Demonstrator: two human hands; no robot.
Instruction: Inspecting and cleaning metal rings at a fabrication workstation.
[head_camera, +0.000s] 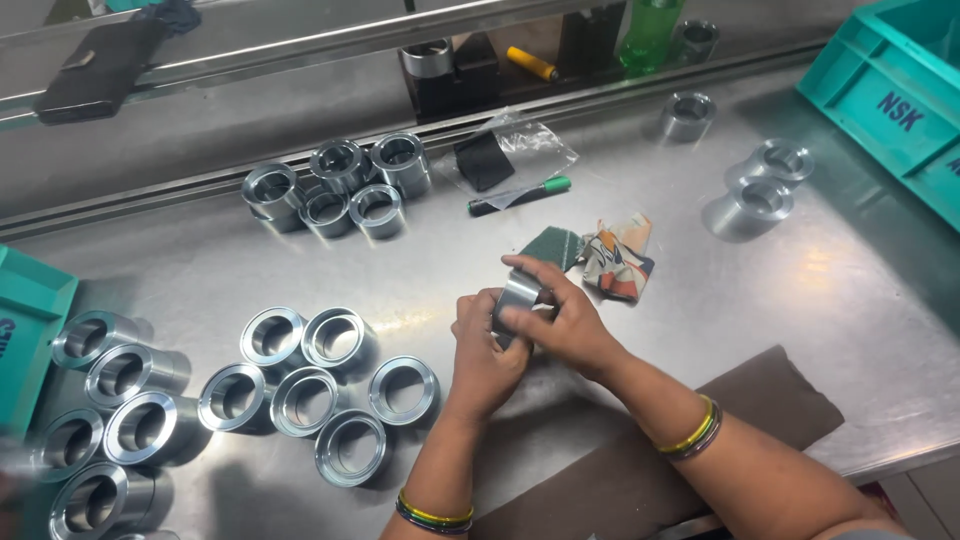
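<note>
Near the steel worktop's (250, 270) front edge, both hands clamped one metal ring (515, 297): left hand (482, 345) cradling, right hand (560, 315) apparently wiping it. Turning it seemed due next.

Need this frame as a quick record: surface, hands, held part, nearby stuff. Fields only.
surface: brushed steel bench
left hand: grips short shiny steel sleeve from below
right hand: fingers wrapped over the same sleeve
near hands: green abrasive pad; patterned cloth scrap
front left: loose group of machined steel rings, lying open end up
far left: taller steel bushes beside teal bin
back: five more rings; green marker pen; clear plastic bag
right: teal plastic crate
wrists: coloured bangles
</note>
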